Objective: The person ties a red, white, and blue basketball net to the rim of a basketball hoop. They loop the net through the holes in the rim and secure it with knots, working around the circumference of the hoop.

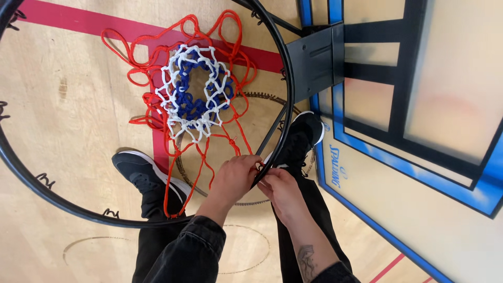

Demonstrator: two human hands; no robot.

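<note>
I look down through a black metal basketball hoop rim (290, 89) at a wooden gym floor. A red, white and blue net (195, 91) hangs loosely inside the rim, with red cords trailing toward my hands. My left hand (236, 177) reaches from inside the ring and pinches a red net cord at the rim's near right edge. My right hand (282, 191) is just outside the rim, fingers curled at the same spot on the rim. Whether it grips the cord or the rim is hidden by the fingers.
A clear backboard (419, 105) with black and blue borders stands to the right, joined to the rim by a black bracket (314, 60). My black shoes (144, 173) and dark trousers show below. Red lines mark the floor (63, 94). Small hooks line the rim.
</note>
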